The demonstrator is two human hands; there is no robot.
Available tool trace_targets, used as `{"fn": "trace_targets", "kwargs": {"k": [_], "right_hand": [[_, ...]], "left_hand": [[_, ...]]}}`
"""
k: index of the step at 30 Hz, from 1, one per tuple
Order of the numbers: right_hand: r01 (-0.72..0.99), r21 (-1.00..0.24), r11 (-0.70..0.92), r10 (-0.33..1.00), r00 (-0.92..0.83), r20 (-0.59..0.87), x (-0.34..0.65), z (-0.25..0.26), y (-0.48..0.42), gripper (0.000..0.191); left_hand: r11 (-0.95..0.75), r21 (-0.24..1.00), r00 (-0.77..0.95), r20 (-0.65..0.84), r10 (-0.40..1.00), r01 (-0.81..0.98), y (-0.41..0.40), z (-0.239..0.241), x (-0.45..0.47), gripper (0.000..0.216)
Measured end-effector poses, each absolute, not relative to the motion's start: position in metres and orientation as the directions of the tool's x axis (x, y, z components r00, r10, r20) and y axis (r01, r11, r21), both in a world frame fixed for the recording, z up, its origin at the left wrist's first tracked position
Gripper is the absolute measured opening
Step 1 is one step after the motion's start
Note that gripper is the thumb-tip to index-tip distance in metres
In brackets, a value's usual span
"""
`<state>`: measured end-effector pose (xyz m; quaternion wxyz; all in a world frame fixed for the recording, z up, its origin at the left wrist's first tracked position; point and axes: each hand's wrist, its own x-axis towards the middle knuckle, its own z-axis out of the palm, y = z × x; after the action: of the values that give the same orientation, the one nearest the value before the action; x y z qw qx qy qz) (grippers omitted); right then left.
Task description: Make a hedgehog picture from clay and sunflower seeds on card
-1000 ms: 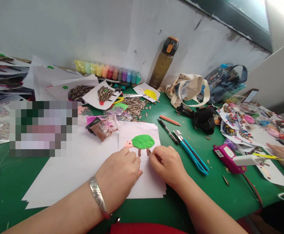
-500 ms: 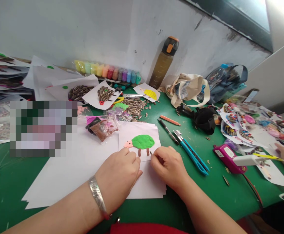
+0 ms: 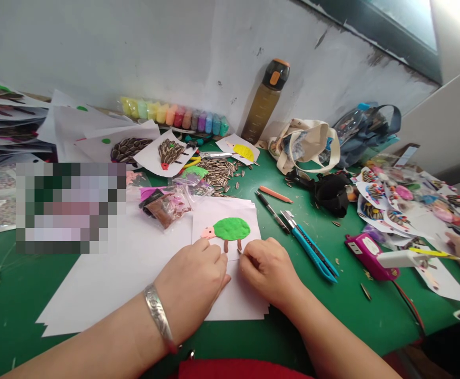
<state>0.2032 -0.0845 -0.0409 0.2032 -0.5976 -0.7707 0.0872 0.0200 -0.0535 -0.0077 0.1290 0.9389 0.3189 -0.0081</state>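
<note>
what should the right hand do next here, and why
Probably nudge the right hand up so the small dark piece it pinches meets the green clay body; it sits beside the brown legs, and the left hand holds the paper flat.

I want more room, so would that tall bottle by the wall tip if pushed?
Likely tippy: the bottle is tall and narrow on a small base. Its smooth sides look slippery. Once down, its round body would probably roll.

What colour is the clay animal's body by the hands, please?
The body is bright green, seen clearly in the head view.
</note>
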Motion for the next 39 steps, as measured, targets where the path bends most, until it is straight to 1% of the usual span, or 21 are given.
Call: {"fn": "trace_targets", "kwargs": {"k": [4, 7, 10, 14, 17, 21, 25, 29, 39], "right_hand": [[0.882, -0.381, 0.278, 0.953, -0.203, 0.224, 0.2, -0.036, -0.085, 0.027], [0.891, -0.345, 0.295, 0.954, -0.254, 0.159, 0.197, -0.032, -0.084, 0.026], [0.913, -0.3, 0.277, 0.96, -0.251, 0.121, 0.195, -0.032, -0.082, 0.025], [0.93, -0.25, 0.268, 0.96, -0.235, 0.153, 0.192, -0.035, -0.078, 0.028], [0.929, -0.214, 0.301, 0.947, -0.266, 0.178, 0.19, -0.037, -0.076, 0.029], [0.913, -0.175, 0.369, 0.921, -0.334, 0.203, 0.191, -0.037, -0.076, 0.03], [0.921, -0.183, 0.342, 0.929, -0.303, 0.214, 0.191, -0.038, -0.076, 0.03], [0.913, -0.186, 0.363, 0.92, -0.319, 0.228, 0.19, -0.037, -0.076, 0.031], [0.913, -0.13, 0.386, 0.899, -0.341, 0.274, 0.192, -0.037, -0.076, 0.031]], "left_hand": [[-0.766, 0.242, 0.8, -0.095, 0.593, 0.596, -0.053, -0.008, 0.021, 0.019], [-0.766, 0.251, 0.802, -0.083, 0.592, 0.592, -0.052, -0.008, 0.02, 0.018], [-0.773, 0.245, 0.805, -0.064, 0.59, 0.586, -0.053, -0.009, 0.019, 0.017], [-0.808, 0.208, 0.825, 0.006, 0.565, 0.552, -0.054, -0.012, 0.017, 0.017], [-0.824, 0.192, 0.835, 0.04, 0.549, 0.533, -0.054, -0.013, 0.017, 0.015], [-0.822, 0.198, 0.834, 0.036, 0.551, 0.534, -0.053, -0.012, 0.017, 0.016], [-0.81, 0.212, 0.825, 0.024, 0.564, 0.547, -0.053, -0.012, 0.017, 0.017], [-0.83, 0.189, 0.839, 0.05, 0.542, 0.525, -0.053, -0.012, 0.017, 0.015], [-0.827, 0.185, 0.836, 0.046, 0.546, 0.53, -0.053, -0.013, 0.017, 0.018]]}}
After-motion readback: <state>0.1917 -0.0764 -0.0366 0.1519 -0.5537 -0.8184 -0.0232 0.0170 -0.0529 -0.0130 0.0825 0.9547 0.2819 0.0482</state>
